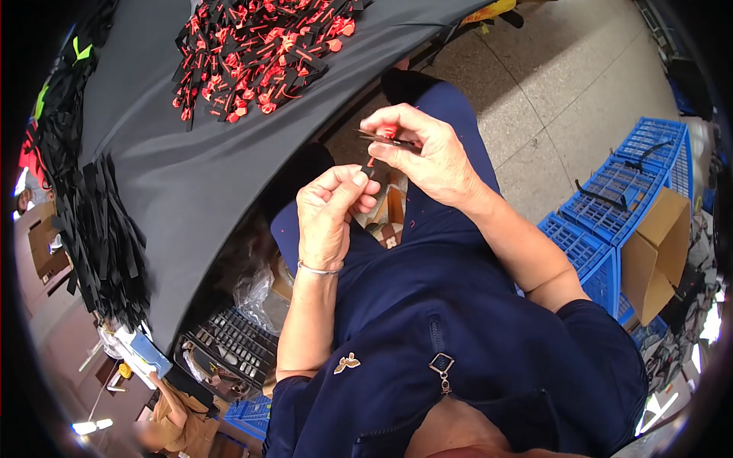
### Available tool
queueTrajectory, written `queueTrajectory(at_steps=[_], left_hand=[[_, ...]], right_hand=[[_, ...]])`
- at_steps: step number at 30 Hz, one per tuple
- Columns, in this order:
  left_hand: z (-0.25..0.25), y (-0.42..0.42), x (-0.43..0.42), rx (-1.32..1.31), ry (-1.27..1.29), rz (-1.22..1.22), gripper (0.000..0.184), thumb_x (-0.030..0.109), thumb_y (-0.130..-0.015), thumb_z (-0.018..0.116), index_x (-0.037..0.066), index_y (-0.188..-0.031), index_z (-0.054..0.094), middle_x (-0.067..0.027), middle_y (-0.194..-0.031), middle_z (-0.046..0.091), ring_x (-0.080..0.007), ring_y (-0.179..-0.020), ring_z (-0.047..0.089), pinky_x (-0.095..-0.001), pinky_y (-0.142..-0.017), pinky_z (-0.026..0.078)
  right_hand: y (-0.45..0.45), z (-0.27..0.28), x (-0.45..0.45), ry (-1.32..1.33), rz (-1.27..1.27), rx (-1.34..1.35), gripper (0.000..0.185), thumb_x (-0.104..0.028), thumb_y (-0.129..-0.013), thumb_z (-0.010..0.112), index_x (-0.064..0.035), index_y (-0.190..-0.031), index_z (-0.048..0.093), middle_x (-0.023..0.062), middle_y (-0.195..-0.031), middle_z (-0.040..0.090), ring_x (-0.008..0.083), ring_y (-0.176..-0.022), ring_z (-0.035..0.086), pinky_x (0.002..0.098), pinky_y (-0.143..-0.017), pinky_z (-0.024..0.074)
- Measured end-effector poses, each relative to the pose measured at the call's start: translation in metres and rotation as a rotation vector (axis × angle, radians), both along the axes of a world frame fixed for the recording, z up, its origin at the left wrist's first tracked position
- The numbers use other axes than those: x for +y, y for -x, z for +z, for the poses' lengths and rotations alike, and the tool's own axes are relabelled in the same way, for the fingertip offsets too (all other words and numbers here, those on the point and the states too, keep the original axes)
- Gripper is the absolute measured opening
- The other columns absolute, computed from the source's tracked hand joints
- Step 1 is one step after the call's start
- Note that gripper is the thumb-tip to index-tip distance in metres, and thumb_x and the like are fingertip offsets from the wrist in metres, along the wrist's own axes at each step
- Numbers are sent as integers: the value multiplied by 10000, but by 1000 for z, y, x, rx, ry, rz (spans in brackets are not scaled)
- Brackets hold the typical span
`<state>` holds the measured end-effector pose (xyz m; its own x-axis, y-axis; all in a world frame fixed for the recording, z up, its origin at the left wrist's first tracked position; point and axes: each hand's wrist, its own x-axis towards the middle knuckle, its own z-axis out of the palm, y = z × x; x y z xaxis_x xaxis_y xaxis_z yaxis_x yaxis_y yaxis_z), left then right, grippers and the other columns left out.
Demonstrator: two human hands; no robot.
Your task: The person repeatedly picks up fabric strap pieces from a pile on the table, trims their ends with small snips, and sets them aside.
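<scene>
My left hand [330, 204] is closed in a pinch on a small black fabric strip [367, 171] with a bit of red at its upper end. Just above and to the right, my right hand [431, 156] grips dark thread snips [397, 142], their thin pointed tips toward the left. Something red shows between the right fingers by the snips; I cannot make out whether it belongs to the tool or the strip. Both hands are close together over my lap, beside the cloth-covered table.
Black cloth [191, 164] covers the table, bearing a heap of black strips with red ends [256, 53]. Bundled black strips [99, 237] hang at its left side. Blue plastic crates [611, 198] and a cardboard box [655, 256] stand right. Another person [179, 420] is at lower left.
</scene>
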<state>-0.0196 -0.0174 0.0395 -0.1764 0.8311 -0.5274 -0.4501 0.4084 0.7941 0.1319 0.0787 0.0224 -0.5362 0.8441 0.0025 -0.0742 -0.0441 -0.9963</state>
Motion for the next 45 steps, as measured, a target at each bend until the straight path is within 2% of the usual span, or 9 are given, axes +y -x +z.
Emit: queueTrajectory(at_steps=[3, 7, 15, 24, 31, 33, 36, 41, 45], left_hand=[[-3, 0, 4, -102, -23, 127, 130, 108, -885, 649, 4, -961, 661, -74, -796, 687, -84, -629, 599, -207, -618, 499], [-4, -6, 7, -122, -45, 214, 105, 107, -892, 636, 13, -936, 653, -60, -788, 677, -75, -631, 587, -200, -615, 486], [-4, -18, 10, 24, -107, 214, 92, 94, -901, 615, 10, -932, 637, -48, -791, 663, -64, -655, 575, -200, -635, 470], [-14, -16, 8, 43, -100, 224, 75, 71, -901, 605, 10, -933, 635, -45, -793, 664, -60, -664, 574, -203, -641, 474], [-9, -7, -13, 165, -54, 227, 82, 74, -902, 622, 5, -944, 637, -61, -799, 671, -74, -652, 591, -213, -637, 494], [-7, 16, -44, 346, -48, 290, 94, 73, -901, 628, -5, -953, 635, -70, -807, 677, -83, -647, 604, -221, -630, 505], [-13, 62, -118, 627, 45, 490, 123, 89, -902, 636, -10, -975, 641, -71, -802, 677, -82, -643, 608, -219, -626, 508], [-58, 107, -272, 842, 338, 673, 102, 101, -915, 630, 1, -912, 651, -36, -798, 663, -48, -599, 559, -167, -560, 456], [-121, 105, -363, 613, 759, 772, 396, 57, -902, 605, -58, -1272, 519, -71, -818, 666, -92, -574, 600, -192, -491, 474]], right_hand=[[-5, 12, -2, -307, -169, -312, 356, -207, -822, 741, -52, -1119, 622, 67, -975, 628, 179, -880, 629, 287, -739, 517], [-13, 12, -12, -611, -267, -437, 282, -233, -785, 759, -68, -987, 653, 53, -794, 627, 208, -712, 620, 310, -609, 492], [-10, -3, -18, -776, -311, -508, 222, -249, -748, 762, -109, -865, 636, -1, -713, 610, 180, -618, 582, 301, -490, 435], [-11, 2, -16, -525, -299, -405, 138, -187, -770, 752, -98, -811, 654, 24, -715, 627, 213, -634, 587, 316, -558, 469], [-7, -1, -18, -531, -242, -477, 128, -166, -759, 764, -87, -810, 676, 35, -743, 650, 219, -661, 610, 328, -593, 486], [-8, -7, -19, -403, -260, -423, 115, -132, -788, 746, -68, -863, 688, 70, -769, 662, 202, -678, 628, 292, -624, 496], [-8, -10, -24, -37, -245, -290, 155, -80, -871, 700, -8, -1005, 672, 5, -857, 660, 47, -779, 583, 198, -699, 479], [0, -14, -28, -43, -205, -264, 152, -99, -886, 691, -17, -1012, 674, -8, -877, 655, 41, -791, 576, 190, -736, 467], [9, -8, -36, -26, -155, -257, 158, -108, -889, 690, -21, -1018, 670, -10, -880, 654, 39, -784, 571, 187, -724, 463]])
